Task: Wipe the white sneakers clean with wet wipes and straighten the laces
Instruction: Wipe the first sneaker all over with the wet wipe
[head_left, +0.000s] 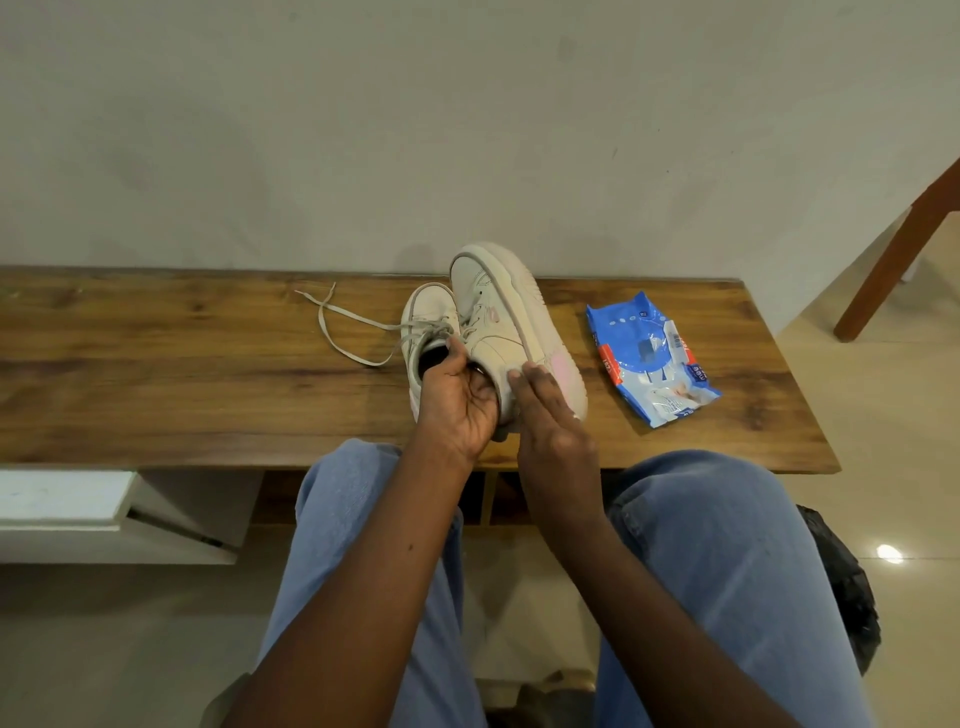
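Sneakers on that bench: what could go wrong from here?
The tilted sneaker leans on its side, gripped at the heel by the left hand; it may topple if released. Loose laces trail over the bench and could snag. The wipes pack lies apart; neither hand holds a wipe.

Both forearms reach forward from the lower edge, above the legs (727, 545) in blue jeans. The left forearm (363, 571) slants up to the right. The left hand (460, 410) is turned palm up, its fingers (488, 395) curled round the heel of a tilted sneaker (493, 312), the thumb stretched up at the collar. The right forearm (623, 561) slants up to the left. The right hand (553, 436) shows its back, fingers (527, 384) straight and close together, tips touching the sneaker's side just beside the left hand.
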